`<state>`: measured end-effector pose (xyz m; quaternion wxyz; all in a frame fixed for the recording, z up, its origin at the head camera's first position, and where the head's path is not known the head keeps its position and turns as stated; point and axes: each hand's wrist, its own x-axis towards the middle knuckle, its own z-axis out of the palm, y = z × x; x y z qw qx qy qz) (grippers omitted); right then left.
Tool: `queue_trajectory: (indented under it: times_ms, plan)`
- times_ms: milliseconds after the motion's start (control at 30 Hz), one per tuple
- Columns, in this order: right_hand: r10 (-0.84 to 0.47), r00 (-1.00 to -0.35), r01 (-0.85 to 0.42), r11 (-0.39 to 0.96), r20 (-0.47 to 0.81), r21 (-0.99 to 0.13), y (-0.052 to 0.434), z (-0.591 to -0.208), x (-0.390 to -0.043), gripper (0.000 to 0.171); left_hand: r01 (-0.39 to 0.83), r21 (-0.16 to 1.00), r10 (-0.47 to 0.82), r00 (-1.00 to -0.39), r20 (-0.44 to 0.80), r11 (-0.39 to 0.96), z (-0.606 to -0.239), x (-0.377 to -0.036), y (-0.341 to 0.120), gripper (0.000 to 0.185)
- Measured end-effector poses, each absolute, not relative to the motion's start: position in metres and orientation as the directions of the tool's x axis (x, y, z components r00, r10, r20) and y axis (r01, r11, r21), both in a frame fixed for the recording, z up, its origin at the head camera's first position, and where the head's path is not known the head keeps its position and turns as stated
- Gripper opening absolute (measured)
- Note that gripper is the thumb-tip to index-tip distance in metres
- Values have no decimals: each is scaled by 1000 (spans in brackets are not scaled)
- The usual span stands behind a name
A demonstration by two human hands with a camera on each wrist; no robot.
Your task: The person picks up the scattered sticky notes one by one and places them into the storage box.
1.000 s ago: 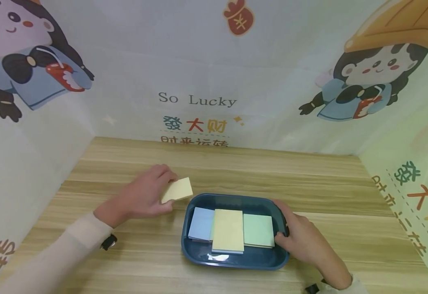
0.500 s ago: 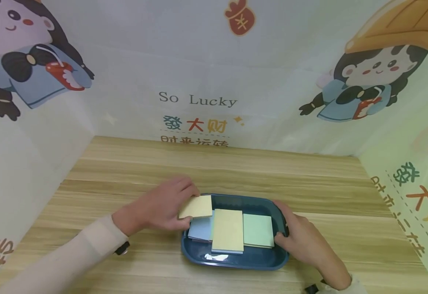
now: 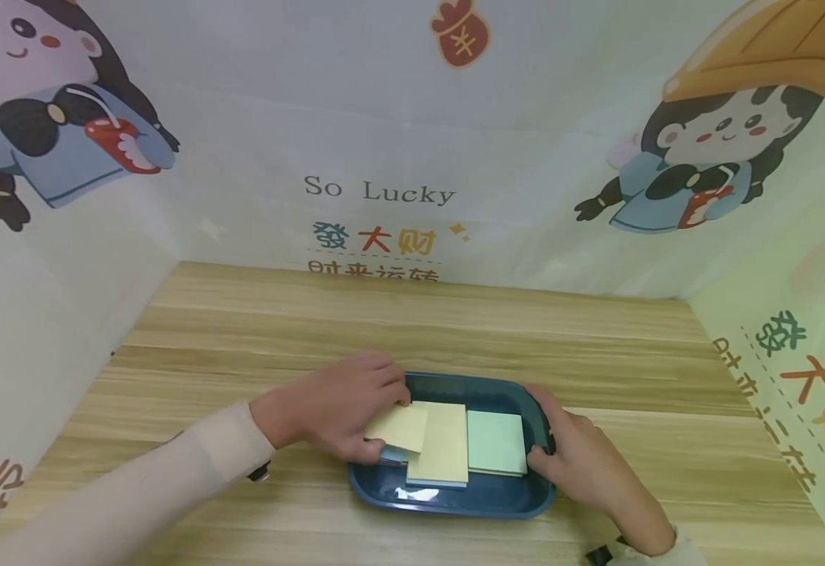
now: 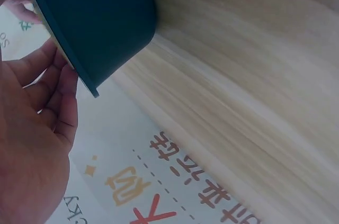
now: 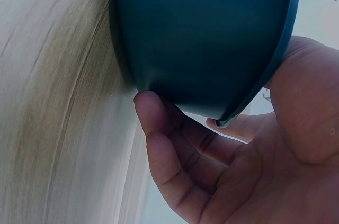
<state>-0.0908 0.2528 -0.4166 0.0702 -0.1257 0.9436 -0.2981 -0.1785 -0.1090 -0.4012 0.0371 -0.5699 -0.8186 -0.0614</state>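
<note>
Fingers [image 3: 384, 376] curled on yellow pad [image 3: 399, 426], L hand [image 3: 341, 405]

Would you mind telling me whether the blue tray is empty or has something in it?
Not empty. The tray holds pads of paper side by side: a yellow pad and a green pad, while the left hand holds a yellow sheet over its left end.

Light wooden tabletop [image 3: 454, 322], printed backdrop walls round it; dark blue plastic tray [image 3: 454, 503] sits directly on it, between both gripping hands, near front edge.
</note>
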Motion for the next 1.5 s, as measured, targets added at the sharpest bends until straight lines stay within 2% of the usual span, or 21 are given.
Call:
queue_trajectory:
  times_ms: [400, 600, 867, 1133, 1367, 1500]
  plan:
    - [-279, -958, -195, 796, -61, -573, 253, -417, -91, 81, 947, -43, 935, -321, -152, 318, -387, -181, -89, 57]
    - [-277, -959, -193, 794, -61, -577, 253, -417, -91, 81, 947, -78, 919, -321, -228, 311, -383, -181, -82, 58]
    - [-270, -960, -183, 798, -69, -573, 253, -418, -92, 82, 945, -120, 909, -324, -262, 303, -382, -181, -77, 60]
    - [-273, -960, -187, 796, -65, -576, 253, -418, -91, 82, 949, -200, 929, -289, -232, 245, -383, -182, -75, 38]
    - [-271, -960, -180, 790, -71, -585, 253, -418, -91, 82, 957, -174, 933, -271, -238, 234, -384, -178, -71, 26]
    - [-267, -961, -176, 794, -72, -582, 253, -418, -91, 83, 959, -165, 928, -267, -259, 230, -385, -174, -69, 34]
